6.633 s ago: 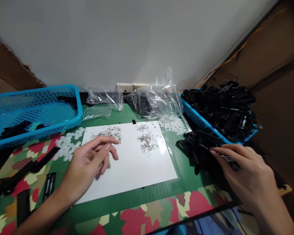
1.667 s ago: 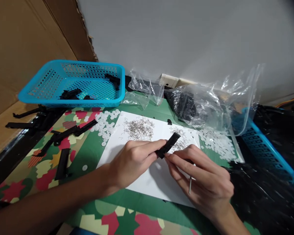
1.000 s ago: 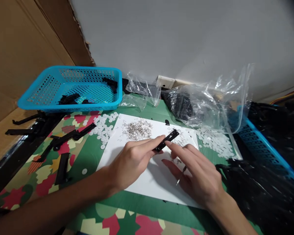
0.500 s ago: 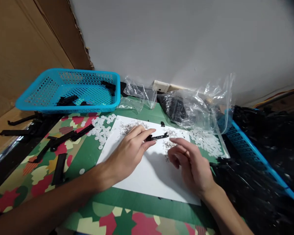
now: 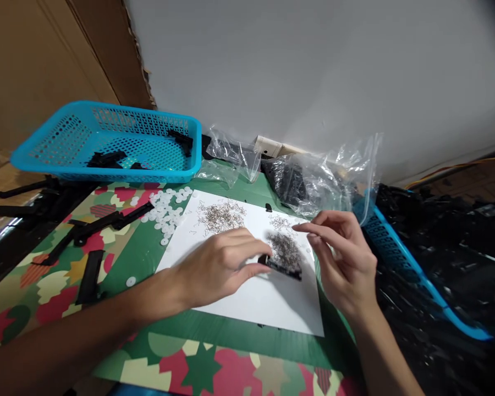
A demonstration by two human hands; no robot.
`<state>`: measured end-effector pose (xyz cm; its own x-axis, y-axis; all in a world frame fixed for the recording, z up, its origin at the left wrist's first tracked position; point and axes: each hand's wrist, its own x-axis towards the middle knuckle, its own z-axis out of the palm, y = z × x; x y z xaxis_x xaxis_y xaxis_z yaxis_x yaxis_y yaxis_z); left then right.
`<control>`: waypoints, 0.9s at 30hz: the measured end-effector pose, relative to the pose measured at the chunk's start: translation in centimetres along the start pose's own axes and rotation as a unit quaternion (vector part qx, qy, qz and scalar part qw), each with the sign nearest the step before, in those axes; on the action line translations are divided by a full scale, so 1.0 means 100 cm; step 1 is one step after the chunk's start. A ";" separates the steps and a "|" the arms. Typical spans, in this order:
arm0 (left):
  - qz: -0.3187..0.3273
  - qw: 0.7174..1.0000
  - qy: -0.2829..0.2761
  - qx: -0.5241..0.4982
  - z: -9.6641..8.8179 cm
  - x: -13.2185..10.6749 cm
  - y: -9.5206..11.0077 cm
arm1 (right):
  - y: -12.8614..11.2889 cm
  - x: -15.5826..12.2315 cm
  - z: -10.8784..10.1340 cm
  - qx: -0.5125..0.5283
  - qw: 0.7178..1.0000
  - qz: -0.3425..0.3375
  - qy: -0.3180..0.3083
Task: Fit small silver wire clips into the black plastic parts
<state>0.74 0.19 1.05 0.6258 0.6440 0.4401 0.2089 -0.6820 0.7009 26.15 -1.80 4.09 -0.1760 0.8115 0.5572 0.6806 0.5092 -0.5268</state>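
Note:
My left hand (image 5: 226,263) pinches one end of a narrow black plastic part (image 5: 284,268) between thumb and fingers, above a white paper sheet (image 5: 231,297). To its right, my right hand (image 5: 342,253) is raised with thumb and forefinger brought together; anything between the tips is too small to make out. Below and between the hands lies a dark heap of tiny wire pieces (image 5: 286,250), with a smaller scatter of them (image 5: 280,221) behind. Another heap of small bent wire pieces (image 5: 223,216) spreads over the sheet's back left.
White plastic discs (image 5: 165,212) lie left of the sheet. Black parts (image 5: 94,228) rest on the patterned cover. A blue basket (image 5: 193,159) with black parts stands back left. Clear plastic bags (image 5: 322,176) sit by the wall. Another blue basket (image 5: 421,280) and black items occupy the right.
My left hand has moved slightly down and right, and the black part's free end now tips downward. My right hand has risen to the right and its fingertips have come together.

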 end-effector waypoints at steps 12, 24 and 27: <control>-0.034 0.999 -0.023 -0.007 0.007 -0.006 -0.011 | -0.031 -0.011 0.005 0.067 0.990 0.120 -0.011; 0.004 0.999 -0.027 0.038 0.005 -0.005 -0.012 | -0.042 -0.013 0.018 0.034 0.994 0.052 -0.089; 0.014 0.998 -0.027 0.046 0.006 -0.005 -0.012 | -0.042 -0.012 0.017 0.027 0.994 0.037 -0.095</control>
<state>0.60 0.46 -0.34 0.6714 0.6064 0.4260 0.2581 -0.7302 0.6326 22.30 -4.45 4.57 -0.2618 0.8840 0.3873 0.6581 0.4571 -0.5983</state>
